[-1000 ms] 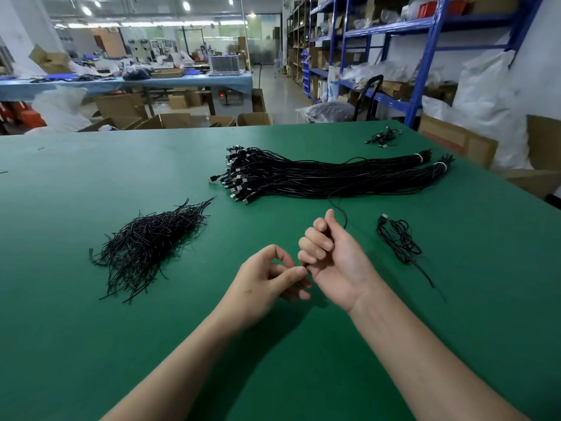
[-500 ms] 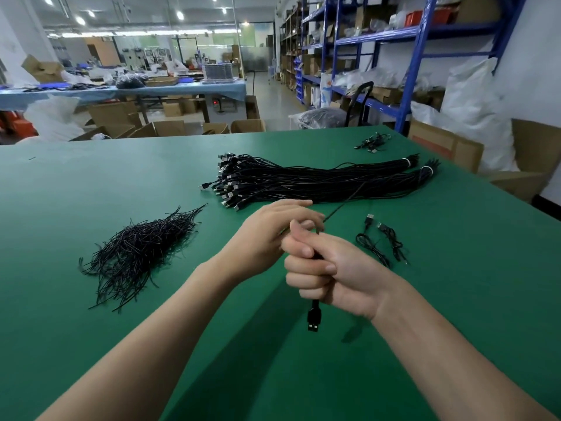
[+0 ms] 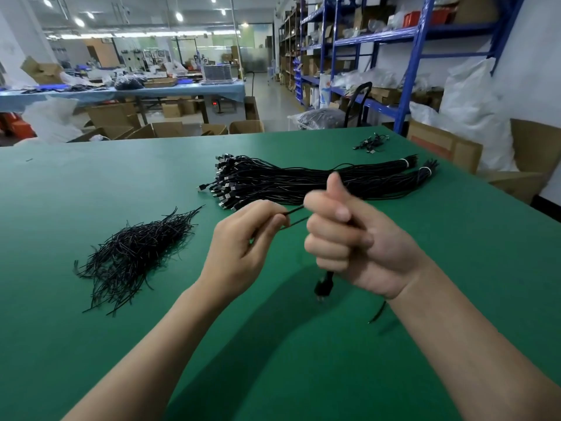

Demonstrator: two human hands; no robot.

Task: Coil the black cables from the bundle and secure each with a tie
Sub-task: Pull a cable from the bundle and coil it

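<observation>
1. Now the left hand [image 3: 243, 247] has pulled away from the right hand [image 3: 352, 238]. Half a second ago it lay over that fist, and now two short runs of the black cable [image 3: 296, 214] stretch between them.
2. The left hand pinches the cable between thumb and fingertips. The right is a closed fist round it, thumb up, with the plug [image 3: 323, 287] dangling below, above the green table [image 3: 455, 268].
3. To me that looks like a fresh loop being wound, so the coil is only started and no tie is on it yet.
4. A second ago the hands sat lower and close together, with no plug showing. The bundle [image 3: 303, 180] beyond them and the pile of ties [image 3: 136, 253] off to the left lie as before.
</observation>
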